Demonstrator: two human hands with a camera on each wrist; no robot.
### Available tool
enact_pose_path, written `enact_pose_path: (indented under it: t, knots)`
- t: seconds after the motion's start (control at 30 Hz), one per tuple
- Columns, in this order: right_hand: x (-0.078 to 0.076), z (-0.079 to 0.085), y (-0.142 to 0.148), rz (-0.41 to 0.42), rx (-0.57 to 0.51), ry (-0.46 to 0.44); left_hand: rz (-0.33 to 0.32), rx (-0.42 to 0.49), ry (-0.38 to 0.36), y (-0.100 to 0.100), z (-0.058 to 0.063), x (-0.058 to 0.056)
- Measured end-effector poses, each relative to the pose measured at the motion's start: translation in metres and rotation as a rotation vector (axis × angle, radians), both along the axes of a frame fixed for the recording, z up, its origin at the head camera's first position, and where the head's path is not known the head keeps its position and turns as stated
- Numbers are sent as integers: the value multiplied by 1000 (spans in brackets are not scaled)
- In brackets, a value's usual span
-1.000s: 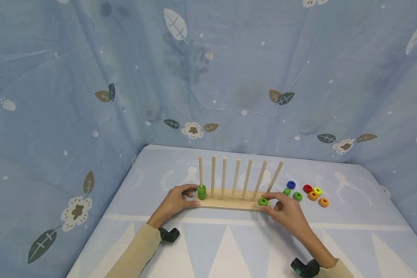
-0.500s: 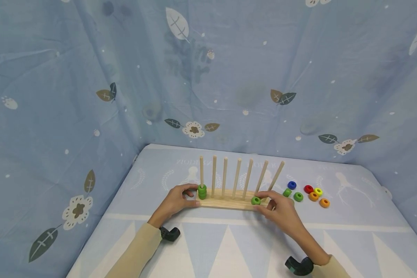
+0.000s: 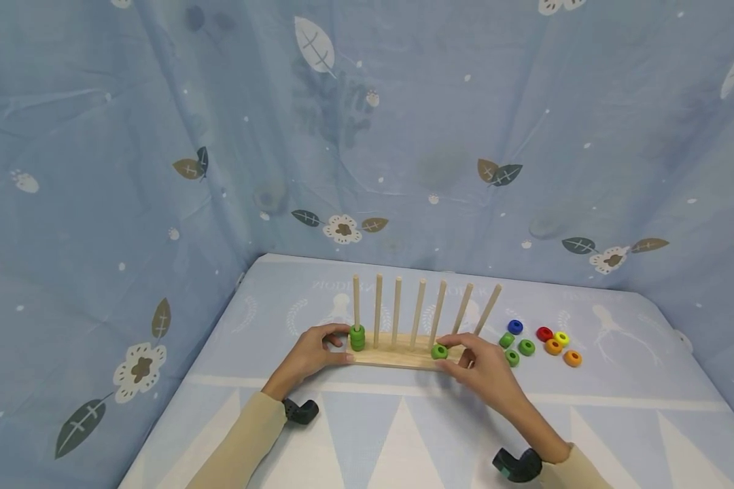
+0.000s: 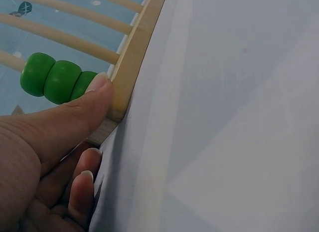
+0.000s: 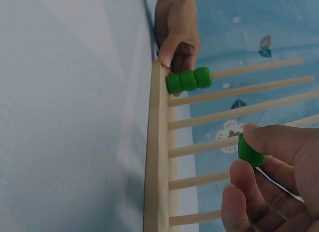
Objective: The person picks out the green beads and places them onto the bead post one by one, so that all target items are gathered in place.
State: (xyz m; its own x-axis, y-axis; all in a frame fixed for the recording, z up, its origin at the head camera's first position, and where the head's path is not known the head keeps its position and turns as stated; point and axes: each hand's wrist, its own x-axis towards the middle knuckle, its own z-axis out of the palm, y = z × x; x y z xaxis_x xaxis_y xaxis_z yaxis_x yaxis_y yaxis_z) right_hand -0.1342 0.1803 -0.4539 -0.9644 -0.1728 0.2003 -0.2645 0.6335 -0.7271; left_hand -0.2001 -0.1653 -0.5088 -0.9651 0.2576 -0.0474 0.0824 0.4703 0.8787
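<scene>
A wooden peg rack (image 3: 391, 358) with several upright pegs stands on the table. Three green beads (image 4: 62, 82) are stacked on its leftmost peg. My left hand (image 3: 310, 354) grips that end of the base, the thumb (image 4: 94, 95) on the front edge and the other fingers at the end and behind. Between thumb and fingertips, my right hand (image 3: 484, 365) pinches a loose green bead (image 5: 250, 151), its hole facing up in the head view. This bead is in front of the pegs on the rack's right half, off any peg.
To the right of the rack lie loose beads: green (image 3: 527, 348), blue (image 3: 515, 327), red (image 3: 544, 333), yellow (image 3: 561, 338) and orange (image 3: 572, 358). A patterned blue cloth (image 3: 404, 136) hangs behind and to the left of the table.
My right hand has moved left along the rack with the green bead, uncovering another green bead on the table. The left hand keeps its grip on the rack's left end.
</scene>
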Motion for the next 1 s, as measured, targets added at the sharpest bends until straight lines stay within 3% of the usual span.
enact_pose_path:
  t: [0.4, 0.6, 1.0]
  knots:
    - [-3, 2, -14, 53, 12, 11, 6, 1, 5, 0, 0, 1]
    - [-4, 6, -19, 63, 14, 41, -3, 8, 7, 0, -1, 0]
    - [-10, 14, -30, 161, -41, 134, 5, 21, -23, 1, 1, 0]
